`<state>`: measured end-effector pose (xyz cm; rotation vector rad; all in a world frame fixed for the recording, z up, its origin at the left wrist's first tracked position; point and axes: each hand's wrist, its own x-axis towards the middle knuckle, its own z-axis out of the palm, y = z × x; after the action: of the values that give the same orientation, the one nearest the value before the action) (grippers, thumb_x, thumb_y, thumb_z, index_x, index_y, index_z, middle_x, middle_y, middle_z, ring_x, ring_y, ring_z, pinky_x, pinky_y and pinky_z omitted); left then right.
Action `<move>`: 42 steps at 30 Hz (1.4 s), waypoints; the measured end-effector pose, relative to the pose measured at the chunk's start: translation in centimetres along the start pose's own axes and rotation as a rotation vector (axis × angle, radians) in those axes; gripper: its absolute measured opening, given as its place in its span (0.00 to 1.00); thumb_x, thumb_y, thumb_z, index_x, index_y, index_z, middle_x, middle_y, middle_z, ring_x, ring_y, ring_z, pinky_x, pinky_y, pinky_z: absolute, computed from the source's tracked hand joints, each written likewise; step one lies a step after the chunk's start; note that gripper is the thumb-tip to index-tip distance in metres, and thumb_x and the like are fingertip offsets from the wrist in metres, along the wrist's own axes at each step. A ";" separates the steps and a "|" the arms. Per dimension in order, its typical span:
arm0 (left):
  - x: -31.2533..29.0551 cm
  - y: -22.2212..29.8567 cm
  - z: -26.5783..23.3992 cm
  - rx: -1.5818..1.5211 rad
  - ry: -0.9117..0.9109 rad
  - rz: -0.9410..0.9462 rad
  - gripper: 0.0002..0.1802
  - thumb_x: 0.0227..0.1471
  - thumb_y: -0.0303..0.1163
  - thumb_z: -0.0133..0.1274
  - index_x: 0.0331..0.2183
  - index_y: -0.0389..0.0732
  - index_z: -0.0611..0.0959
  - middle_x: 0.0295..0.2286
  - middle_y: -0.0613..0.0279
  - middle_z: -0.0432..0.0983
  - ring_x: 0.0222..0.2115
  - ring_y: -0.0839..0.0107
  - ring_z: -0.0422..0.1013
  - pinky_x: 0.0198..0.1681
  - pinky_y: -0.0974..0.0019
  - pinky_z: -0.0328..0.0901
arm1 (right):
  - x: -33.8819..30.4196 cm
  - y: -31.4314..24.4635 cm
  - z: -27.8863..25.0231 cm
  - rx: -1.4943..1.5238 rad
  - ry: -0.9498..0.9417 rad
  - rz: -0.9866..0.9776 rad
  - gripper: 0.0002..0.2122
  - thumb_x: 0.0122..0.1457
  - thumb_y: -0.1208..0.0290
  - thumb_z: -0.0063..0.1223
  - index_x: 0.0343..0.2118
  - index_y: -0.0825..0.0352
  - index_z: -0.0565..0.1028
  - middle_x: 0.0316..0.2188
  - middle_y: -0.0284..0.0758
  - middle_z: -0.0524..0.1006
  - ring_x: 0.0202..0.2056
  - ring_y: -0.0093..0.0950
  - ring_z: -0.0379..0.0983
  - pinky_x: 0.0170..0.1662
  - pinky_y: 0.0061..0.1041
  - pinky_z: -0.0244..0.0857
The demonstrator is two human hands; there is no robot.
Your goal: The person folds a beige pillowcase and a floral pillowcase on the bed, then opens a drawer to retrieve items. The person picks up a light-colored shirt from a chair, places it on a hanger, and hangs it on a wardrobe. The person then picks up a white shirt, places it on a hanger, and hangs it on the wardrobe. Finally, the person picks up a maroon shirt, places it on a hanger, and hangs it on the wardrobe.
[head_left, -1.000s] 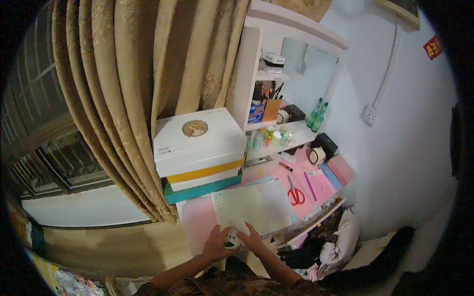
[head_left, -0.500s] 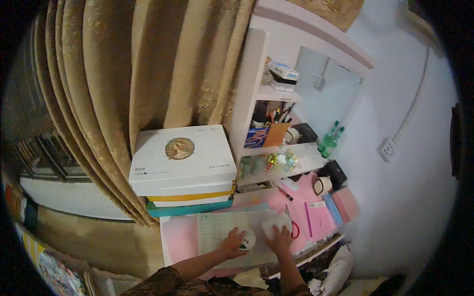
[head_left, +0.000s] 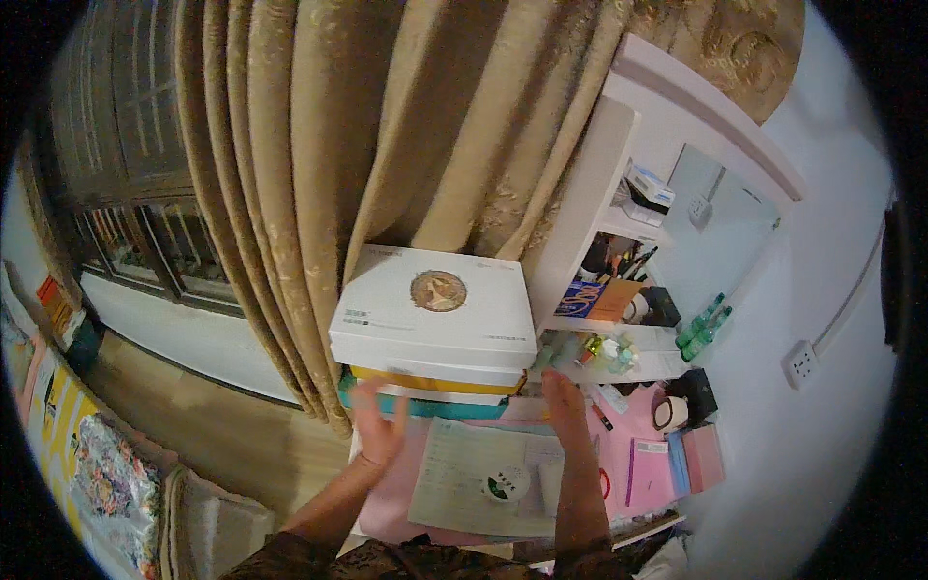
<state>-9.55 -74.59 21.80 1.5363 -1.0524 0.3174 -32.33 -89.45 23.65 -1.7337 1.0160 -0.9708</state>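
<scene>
On the notebook paper [head_left: 449,474] lies a small round white object [head_left: 506,485] with a dark green print, perhaps a tub or lid. Beside it, partly hidden by my right forearm, is a white piece that looks like tissue [head_left: 548,488]. My left hand [head_left: 379,425] is raised with fingers apart at the front left corner of a box stack, holding nothing. My right hand [head_left: 565,406] reaches up near the stack's right front corner, fingers stretched out, nothing seen in it. A white box [head_left: 435,319] with a round gold emblem tops yellow and teal boxes. Touch cannot be told.
To the right, a pink notebook [head_left: 650,471], red-handled scissors [head_left: 605,482] and a tape roll [head_left: 668,414] lie on the pink desk [head_left: 387,498]. A shelf unit with a mirror [head_left: 720,217] holds green bottles [head_left: 704,333]. Curtains [head_left: 435,126] hang behind.
My hands have let go of the round white object and the tissue-like piece, and have risen forward to the box stack. The view has swung left, so the scene sits further right.
</scene>
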 end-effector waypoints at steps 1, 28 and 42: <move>1.6 -1.2 -0.9 0.049 0.109 0.009 0.20 0.39 0.27 0.53 0.36 0.33 0.67 0.34 0.50 0.63 0.36 0.56 0.60 0.40 0.61 0.55 | 1.0 -0.8 0.7 -0.012 0.036 -0.057 0.17 0.51 0.60 0.46 0.38 0.69 0.67 0.34 0.37 0.68 0.34 0.24 0.64 0.35 0.24 0.61; 12.7 -7.9 -3.5 -0.160 -0.329 -0.509 0.19 0.43 0.44 0.49 0.26 0.35 0.72 0.19 0.64 0.66 0.21 0.76 0.60 0.25 0.72 0.57 | 5.4 -2.5 4.6 -0.208 0.114 -0.066 0.18 0.53 0.57 0.40 0.25 0.71 0.70 0.18 0.41 0.71 0.23 0.35 0.67 0.27 0.34 0.60; 11.2 -7.3 -6.8 -0.668 -0.321 -0.838 0.09 0.40 0.32 0.52 0.18 0.43 0.69 0.18 0.70 0.64 0.20 0.80 0.59 0.23 0.76 0.53 | -0.7 -2.9 6.6 0.100 0.201 0.067 0.16 0.53 0.59 0.42 0.38 0.66 0.63 0.31 0.34 0.68 0.27 0.22 0.65 0.26 0.22 0.59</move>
<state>4.56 -74.05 26.88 1.2809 -0.5659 -0.8071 -25.93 -86.09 24.18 -1.5337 1.1263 -1.1507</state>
